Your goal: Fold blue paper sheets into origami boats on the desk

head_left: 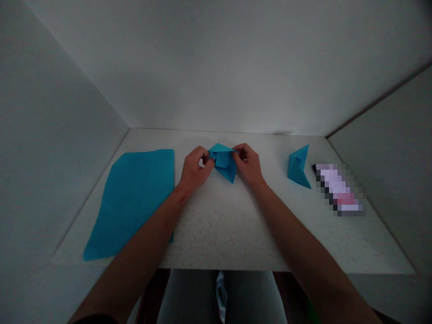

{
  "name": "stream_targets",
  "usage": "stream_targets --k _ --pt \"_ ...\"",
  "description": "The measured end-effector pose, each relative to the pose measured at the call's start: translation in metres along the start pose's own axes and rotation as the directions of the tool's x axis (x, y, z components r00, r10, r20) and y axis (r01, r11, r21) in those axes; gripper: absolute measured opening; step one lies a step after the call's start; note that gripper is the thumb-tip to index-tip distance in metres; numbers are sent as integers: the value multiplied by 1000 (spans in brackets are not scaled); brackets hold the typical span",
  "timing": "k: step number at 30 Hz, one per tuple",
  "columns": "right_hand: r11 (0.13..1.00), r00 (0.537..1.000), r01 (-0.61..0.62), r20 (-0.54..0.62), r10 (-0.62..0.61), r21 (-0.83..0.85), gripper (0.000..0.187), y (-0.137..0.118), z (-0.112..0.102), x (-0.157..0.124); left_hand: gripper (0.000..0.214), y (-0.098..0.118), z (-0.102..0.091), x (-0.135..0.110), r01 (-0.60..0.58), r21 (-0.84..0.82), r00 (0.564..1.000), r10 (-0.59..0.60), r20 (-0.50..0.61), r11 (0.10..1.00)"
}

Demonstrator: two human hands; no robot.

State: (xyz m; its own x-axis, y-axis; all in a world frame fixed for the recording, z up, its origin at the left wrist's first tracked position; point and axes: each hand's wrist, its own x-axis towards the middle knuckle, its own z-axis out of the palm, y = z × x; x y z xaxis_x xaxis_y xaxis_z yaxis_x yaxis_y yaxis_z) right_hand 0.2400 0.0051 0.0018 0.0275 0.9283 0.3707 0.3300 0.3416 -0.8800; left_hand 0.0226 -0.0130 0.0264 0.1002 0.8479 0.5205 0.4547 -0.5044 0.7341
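Observation:
A piece of folded blue paper point(222, 159) is held between my two hands near the back of the table. My left hand point(196, 167) pinches its left corner between thumb and fingers. At the right corner, my right hand point(248, 162) grips the paper in the same way. The paper has several creased layers, with a flap across the top and a point hanging down toward me. The fingertips partly cover both of its side corners.
A large blue sheet point(135, 198) lies flat on the left, partly under my left forearm. On the right sits another folded blue paper piece point(297, 167), beside a blurred phone-like object point(339, 189). Walls enclose the white speckled table point(219, 234) at the back and sides.

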Motion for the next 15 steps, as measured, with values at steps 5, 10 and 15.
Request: stream_targets --k 5,10,15 --pt "998 996 34 -84 -38 -44 11 -3 -1 1 24 1 -3 0 71 -76 997 -70 10 995" --pt "998 998 59 -23 -59 0 16 -1 1 0 30 -8 -1 5 227 -352 964 -262 -55 908" --pt "991 983 80 156 -96 105 41 4 2 -1 42 -19 8 10 251 -732 865 -486 -124 634"
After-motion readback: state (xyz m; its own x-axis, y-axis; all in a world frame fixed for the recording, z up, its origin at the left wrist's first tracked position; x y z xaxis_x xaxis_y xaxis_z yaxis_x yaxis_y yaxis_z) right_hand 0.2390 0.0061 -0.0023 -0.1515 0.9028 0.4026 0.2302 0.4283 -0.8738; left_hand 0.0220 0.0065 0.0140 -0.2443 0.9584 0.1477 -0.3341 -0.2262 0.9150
